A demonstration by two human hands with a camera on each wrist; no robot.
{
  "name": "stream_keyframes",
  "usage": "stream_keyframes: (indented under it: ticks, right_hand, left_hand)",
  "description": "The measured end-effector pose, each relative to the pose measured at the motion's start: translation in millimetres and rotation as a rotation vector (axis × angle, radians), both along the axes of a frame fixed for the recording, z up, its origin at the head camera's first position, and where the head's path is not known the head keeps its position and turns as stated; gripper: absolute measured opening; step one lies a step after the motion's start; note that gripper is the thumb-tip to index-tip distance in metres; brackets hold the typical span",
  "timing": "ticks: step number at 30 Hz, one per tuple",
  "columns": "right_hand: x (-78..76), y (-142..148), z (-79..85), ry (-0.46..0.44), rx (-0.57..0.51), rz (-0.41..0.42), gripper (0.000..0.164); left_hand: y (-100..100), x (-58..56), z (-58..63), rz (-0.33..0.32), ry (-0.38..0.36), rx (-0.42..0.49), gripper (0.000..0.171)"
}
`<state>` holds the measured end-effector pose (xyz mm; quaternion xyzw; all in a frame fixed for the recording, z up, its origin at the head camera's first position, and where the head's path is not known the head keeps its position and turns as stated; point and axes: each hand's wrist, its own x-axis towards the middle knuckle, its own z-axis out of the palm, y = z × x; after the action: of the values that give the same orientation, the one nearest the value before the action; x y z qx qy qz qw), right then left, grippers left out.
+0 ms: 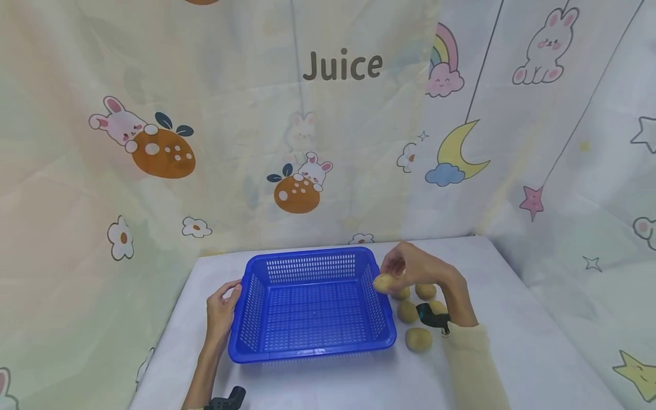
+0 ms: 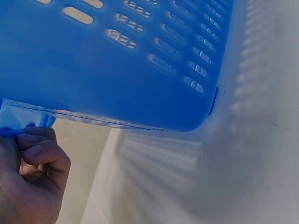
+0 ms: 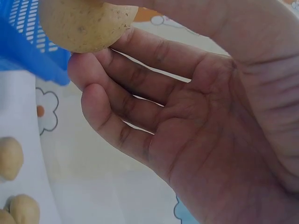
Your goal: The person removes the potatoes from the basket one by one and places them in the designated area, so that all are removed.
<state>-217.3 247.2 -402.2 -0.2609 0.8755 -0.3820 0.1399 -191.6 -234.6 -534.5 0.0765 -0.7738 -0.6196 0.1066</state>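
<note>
A blue plastic basket (image 1: 312, 354) with slotted walls stands on the white table, and nothing lies inside it. My left hand (image 1: 221, 312) grips its left rim; in the left wrist view the curled fingers (image 2: 44, 151) hold the rim's edge. My right hand (image 1: 414, 266) pinches a potato (image 1: 383, 283) between thumb and fingers, just at the basket's right rim. The right wrist view shows that potato (image 3: 86, 28) at the fingertips, with the palm free. Several more potatoes (image 1: 418, 339) lie on the table right of the basket, partly hidden by the right hand and wrist.
A printed cloth backdrop (image 1: 246, 171) hangs behind and on both sides of the white table (image 1: 517, 341). A black wrist camera mount (image 1: 433, 317) sits on the right wrist, and another (image 1: 228, 400) on the left. The remaining potatoes sit close to the basket's right wall.
</note>
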Motion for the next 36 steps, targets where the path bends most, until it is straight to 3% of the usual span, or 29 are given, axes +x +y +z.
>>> stream_keyframes:
  ticks: [11, 19, 26, 36]
  right_hand:
    - [6.6, 16.2, -9.0, -0.027, 0.0, -0.019, 0.032]
    - [14.8, 30.7, -14.4, 0.003, 0.007, -0.057, 0.029]
    - [23.6, 47.8, -24.0, 0.013, -0.058, -0.007, 0.025]
    - [35.8, 68.8, -37.8, 0.019, -0.033, -0.034, 0.03]
  left_hand:
    - [0.8, 1.5, 2.3, -0.002, -0.007, -0.012, 0.039]
    - [-0.9, 1.2, 0.5, -0.009, -0.01, 0.0, 0.04]
    - [1.0, 2.5, 2.0, -0.01, -0.008, -0.007, 0.04]
    - [-0.5, 0.2, -2.1, -0.009, -0.015, -0.001, 0.041]
